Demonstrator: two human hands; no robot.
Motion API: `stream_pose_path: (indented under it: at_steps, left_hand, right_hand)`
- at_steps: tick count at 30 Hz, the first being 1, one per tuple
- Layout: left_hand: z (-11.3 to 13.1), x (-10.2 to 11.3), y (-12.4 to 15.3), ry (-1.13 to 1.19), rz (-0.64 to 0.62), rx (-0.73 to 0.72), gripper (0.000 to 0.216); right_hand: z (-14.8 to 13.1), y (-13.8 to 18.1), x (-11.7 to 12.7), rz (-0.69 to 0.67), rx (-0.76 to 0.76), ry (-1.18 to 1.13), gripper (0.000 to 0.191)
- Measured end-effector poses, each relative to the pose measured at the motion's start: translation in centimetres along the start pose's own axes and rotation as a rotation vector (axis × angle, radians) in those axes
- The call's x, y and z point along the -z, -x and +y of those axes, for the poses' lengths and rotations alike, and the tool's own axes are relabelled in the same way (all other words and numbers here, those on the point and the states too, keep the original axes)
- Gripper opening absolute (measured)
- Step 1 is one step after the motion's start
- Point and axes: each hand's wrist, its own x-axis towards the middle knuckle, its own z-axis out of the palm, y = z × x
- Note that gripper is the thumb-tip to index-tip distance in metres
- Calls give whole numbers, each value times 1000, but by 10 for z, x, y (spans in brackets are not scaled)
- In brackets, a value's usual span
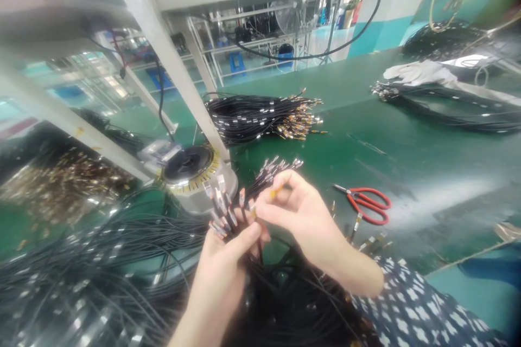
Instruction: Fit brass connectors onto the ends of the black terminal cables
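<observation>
Green workbench (pixel 407 146) carries loose black cables (pixel 81 271) at 8 o'clock. Left hand (pixel 222 265), at 6 o'clock, has its fingers closed round a cable bundle (pixel 228 211) at centre. Right hand (pixel 301 214) pinches one terminal end of that bundle. Red scissors (pixel 368 203) lie at 3 o'clock, well apart.

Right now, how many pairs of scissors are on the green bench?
1. The red-handled scissors lie on the green bench, just right of the right hand. Others may be hidden under the cable piles.
</observation>
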Motion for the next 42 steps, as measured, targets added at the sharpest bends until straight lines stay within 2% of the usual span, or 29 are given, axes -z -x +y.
stream_pose_path:
  at_steps: [3,10,14,22,29,32,36,39,42]
  left_hand:
    - [3,4,-1,-20,-97,32,17]
    - [1,11,-11,-3,-360,119,31]
    - [-1,12,-13,66,-480,181,29]
    - [-2,5,-10,72,-325,199,24]
    - [0,-2,-8,74,-216,185,17]
    - [0,-5,-8,83,-172,174,16]
    - [-1,-7,-8,94,-160,158,15]
    - [-2,-7,-7,74,-165,141,14]
    - [-1,-8,-5,34,-128,125,15]
  right_hand:
    - [-4,-5,6,-136,-117,-78,37]
    - [-6,-20,17,-265,-281,-134,44]
    - [-3,-24,20,-329,-334,-153,42]
    - [-1,-21,29,-323,-325,-164,41]
    - [-2,-18,39,-134,-234,-143,35]
    - [-9,-7,36,-105,-135,-107,28]
    - [-19,12,26,-149,57,70,37]
    - [-22,20,26,-88,82,160,32]
    - [-21,19,36,-42,56,99,28]
